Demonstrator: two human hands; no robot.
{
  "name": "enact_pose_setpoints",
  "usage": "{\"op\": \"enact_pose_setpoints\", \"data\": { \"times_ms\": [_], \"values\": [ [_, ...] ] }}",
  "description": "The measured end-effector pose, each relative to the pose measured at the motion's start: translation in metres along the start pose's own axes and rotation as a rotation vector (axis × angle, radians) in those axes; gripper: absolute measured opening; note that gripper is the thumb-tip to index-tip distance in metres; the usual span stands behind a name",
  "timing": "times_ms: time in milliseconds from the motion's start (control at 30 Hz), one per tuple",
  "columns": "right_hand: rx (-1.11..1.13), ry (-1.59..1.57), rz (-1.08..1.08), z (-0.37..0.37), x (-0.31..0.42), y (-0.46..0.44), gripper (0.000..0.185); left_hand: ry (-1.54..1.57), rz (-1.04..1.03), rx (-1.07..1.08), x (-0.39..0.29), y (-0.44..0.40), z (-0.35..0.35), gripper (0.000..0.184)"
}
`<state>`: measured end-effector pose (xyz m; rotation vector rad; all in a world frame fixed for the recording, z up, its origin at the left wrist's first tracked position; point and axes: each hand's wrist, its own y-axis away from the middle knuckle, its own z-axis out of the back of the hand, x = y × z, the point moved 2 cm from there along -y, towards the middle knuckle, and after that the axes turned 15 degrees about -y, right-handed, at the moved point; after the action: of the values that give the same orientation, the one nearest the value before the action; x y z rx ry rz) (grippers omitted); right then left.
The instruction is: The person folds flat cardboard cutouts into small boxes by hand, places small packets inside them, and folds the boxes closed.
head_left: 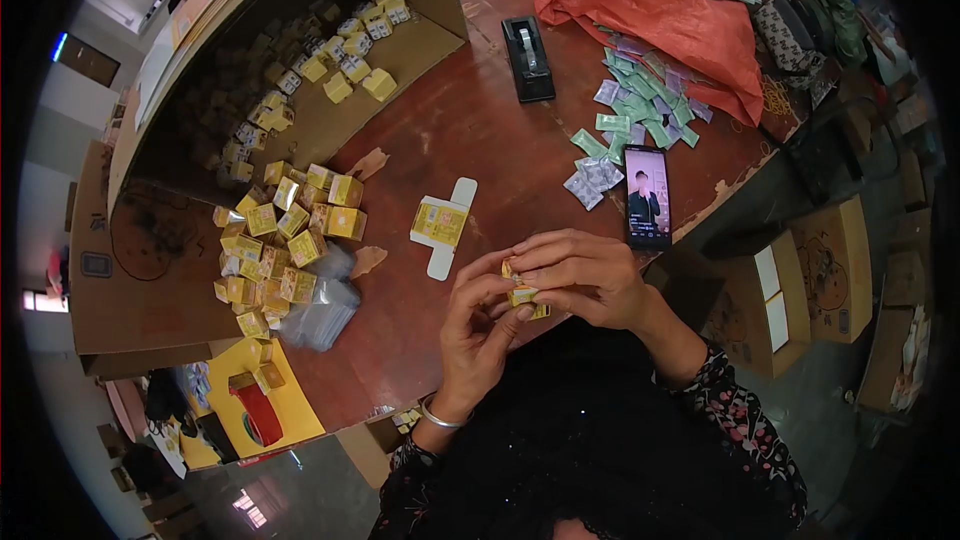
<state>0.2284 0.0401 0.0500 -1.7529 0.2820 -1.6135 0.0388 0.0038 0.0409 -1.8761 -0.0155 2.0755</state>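
Between my two hands, close to the table's front edge, is a small yellow box point(522, 295), mostly covered by fingers. My left hand point(478, 325) grips it from the left, thumb below. My right hand point(590, 275) closes on it from the right with fingers bent over its top. Whether its flaps are folded in is hidden. Just beyond my hands lies an unfolded yellow and white box blank point(440, 223), flat on the table. To the left, small yellow boxes point(290, 220) are heaped beside clear plastic sleeves point(322, 315).
A large cardboard box point(420, 60) on its side holds many small boxes. Beyond my hands stand a tape dispenser point(528, 60), green and purple sachets point(640, 95), a red plastic bag point(650, 20) and a lit phone point(648, 198). Cartons point(770, 290) stand right, below the table.
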Motion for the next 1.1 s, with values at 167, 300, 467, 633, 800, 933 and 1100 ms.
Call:
{"op": "enact_pose_setpoints", "data": {
  "times_ms": [167,300,467,633,800,933,1100],
  "values": [
    [0.059,0.220,0.139,0.001,0.004,0.003,0.020,-0.061,-0.009,-0.023,0.001,-0.001,-0.004,0.029],
    [0.110,0.312,0.155,0.002,0.006,0.009,0.020,-0.186,-0.041,0.044,0.006,0.001,0.000,0.028],
    [0.027,0.003,-0.169,0.007,0.002,0.013,0.028,-0.117,-0.043,-0.029,0.007,0.001,-0.003,0.037],
    [-0.035,-0.344,-0.284,0.019,-0.007,0.021,0.032,0.135,0.212,0.038,0.003,-0.009,0.007,0.043],
    [0.020,-0.381,-0.267,0.013,-0.014,0.024,0.034,0.552,0.420,0.213,0.013,-0.006,0.006,0.055],
    [0.025,-0.374,-0.263,0.010,-0.014,0.023,0.031,0.687,0.466,0.195,0.013,-0.008,0.003,0.058],
    [0.060,-0.291,-0.195,0.007,-0.009,0.017,0.031,0.741,0.510,0.182,0.023,-0.004,0.002,0.055]
  ]
}}
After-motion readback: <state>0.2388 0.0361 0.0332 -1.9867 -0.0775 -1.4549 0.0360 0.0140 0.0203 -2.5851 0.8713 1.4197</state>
